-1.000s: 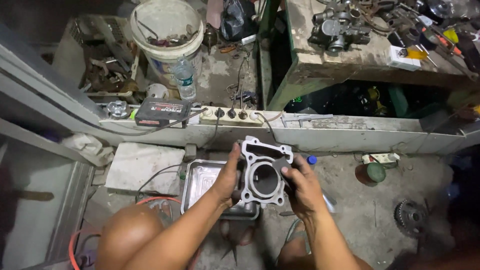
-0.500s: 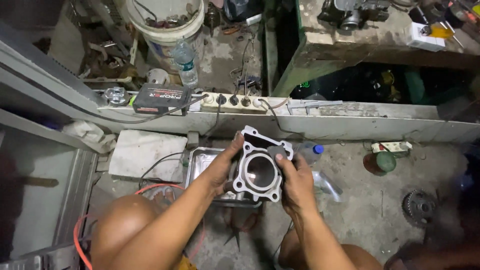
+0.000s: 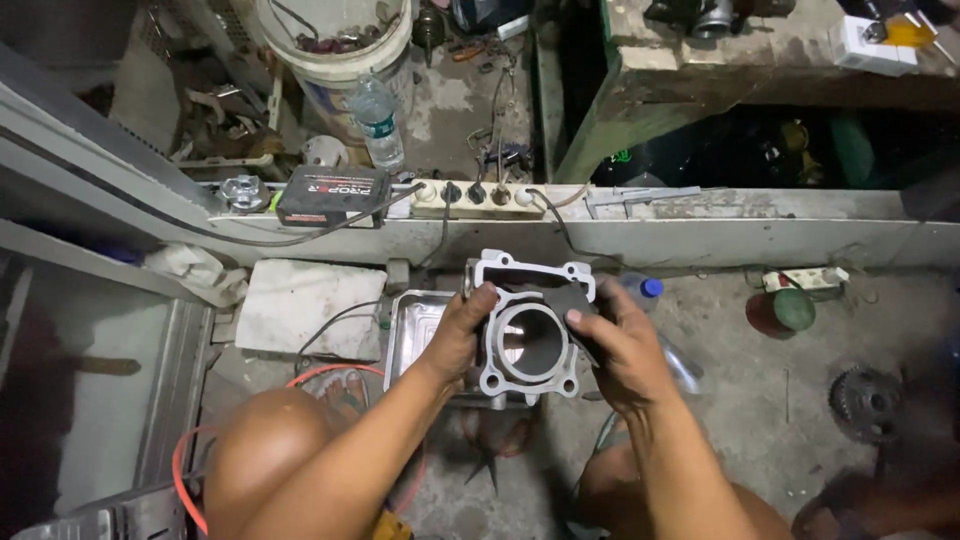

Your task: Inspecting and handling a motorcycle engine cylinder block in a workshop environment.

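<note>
I hold a grey metal engine cylinder block [image 3: 528,335] with a round bore in both hands, over a shallow metal tray [image 3: 412,325] on the concrete floor. My left hand [image 3: 462,330] grips its left side, thumb on the front flange. My right hand [image 3: 612,340] grips the right side, with a dark flat piece pressed under its fingers against the block. The bore faces up toward me.
A power strip [image 3: 468,199] and a black box [image 3: 333,195] sit on the low ledge. A white bucket [image 3: 335,50] and plastic bottle [image 3: 378,120] stand behind. A white slab [image 3: 300,305] lies to the left, a gear [image 3: 866,402] and a green-lidded jar [image 3: 782,312] to the right.
The view shifted and the cylinder block now sits a little lower and tilted more toward me. Both hands keep their grip on it.
</note>
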